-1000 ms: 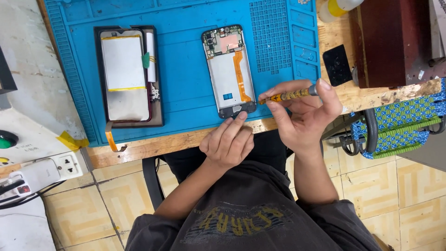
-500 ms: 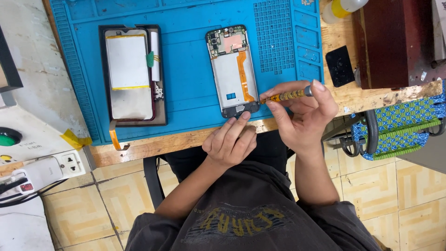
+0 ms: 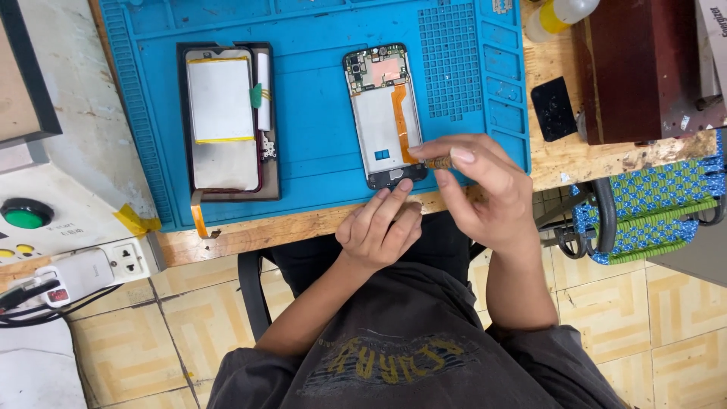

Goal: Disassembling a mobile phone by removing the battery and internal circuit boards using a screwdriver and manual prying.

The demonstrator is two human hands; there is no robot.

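A work mat (image 3: 318,182) covers most of the bench (image 3: 303,227). On the mat lie two opened phones: the phone frame (image 3: 385,113) toward the right, the phone with its battery (image 3: 226,121) well apart to its left. The left hand (image 3: 379,231) rests at the bench's near edge, fingers (image 3: 400,188) touching the frame's near end. The right hand (image 3: 481,189) is just right of it, holding a screwdriver (image 3: 438,162) at the frame's near right corner. A bottle (image 3: 556,17) and a box (image 3: 644,68) stand right of the mat. A power strip (image 3: 91,269) lies at far left.
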